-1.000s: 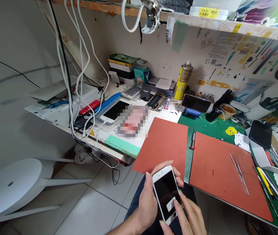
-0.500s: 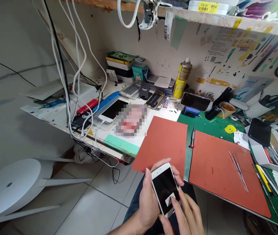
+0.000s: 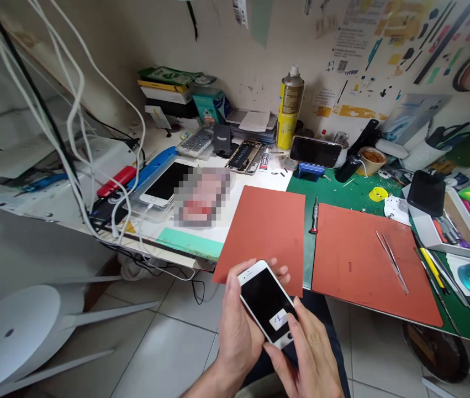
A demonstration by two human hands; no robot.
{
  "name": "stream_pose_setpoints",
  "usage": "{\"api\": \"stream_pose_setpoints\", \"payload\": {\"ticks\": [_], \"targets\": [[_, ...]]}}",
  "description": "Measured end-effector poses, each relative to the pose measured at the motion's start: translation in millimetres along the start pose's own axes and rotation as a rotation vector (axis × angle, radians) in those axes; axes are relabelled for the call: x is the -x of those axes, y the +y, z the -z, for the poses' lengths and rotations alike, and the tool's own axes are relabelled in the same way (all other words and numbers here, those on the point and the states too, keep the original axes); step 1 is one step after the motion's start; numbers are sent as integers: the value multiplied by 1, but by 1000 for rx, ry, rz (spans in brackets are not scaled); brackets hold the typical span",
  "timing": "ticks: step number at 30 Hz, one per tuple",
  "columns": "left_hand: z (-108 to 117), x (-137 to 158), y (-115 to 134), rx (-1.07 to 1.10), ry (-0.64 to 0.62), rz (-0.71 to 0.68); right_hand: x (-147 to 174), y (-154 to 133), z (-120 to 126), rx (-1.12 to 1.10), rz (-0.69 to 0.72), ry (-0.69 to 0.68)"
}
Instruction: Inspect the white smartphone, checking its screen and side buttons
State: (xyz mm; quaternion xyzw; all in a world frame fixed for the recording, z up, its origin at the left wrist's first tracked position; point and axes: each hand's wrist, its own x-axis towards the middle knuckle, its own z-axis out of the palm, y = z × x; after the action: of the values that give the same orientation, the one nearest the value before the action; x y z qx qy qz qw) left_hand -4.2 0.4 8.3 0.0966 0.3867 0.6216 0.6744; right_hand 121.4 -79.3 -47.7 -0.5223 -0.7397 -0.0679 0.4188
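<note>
A white smartphone with a dark screen lies tilted in my left hand, just off the front edge of the bench. The left thumb runs along its left side, and the other fingertips show past its upper right edge. On the lower screen is a small white sticker with blue handwriting. My right hand closes on the lower end, thumb by the bottom corner and fingers at the right edge beside the sticker. A right fingertip partly covers the area around the home button.
Two orange mats lie on the bench, with a screwdriver between them and tweezers on the right one. Another white phone is plugged into a cable at left. A yellow spray can stands behind. White cables hang left.
The view has shifted lower and to the right. The sticker's handwriting shows more now, as my right fingertip has slid off it towards the phone's right edge. My left hand keeps its hold.
</note>
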Motion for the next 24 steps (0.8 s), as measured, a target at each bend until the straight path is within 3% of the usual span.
{"api": "stream_pose_setpoints", "payload": {"ticks": [6,8,13,17,24], "targets": [[6,4,4,-85,33,48,-21,7,6,-5,101,38],[7,3,3,-98,34,17,-24,4,10,-102,38,14],[11,-1,5,-115,3,-62,-35,2,23,-376,-303,-54],[13,-4,7,-102,-27,-88,-47,4,27,-559,-347,-125],[15,-4,1,-98,-69,-92,-51,0,25,-535,-336,-100]]}}
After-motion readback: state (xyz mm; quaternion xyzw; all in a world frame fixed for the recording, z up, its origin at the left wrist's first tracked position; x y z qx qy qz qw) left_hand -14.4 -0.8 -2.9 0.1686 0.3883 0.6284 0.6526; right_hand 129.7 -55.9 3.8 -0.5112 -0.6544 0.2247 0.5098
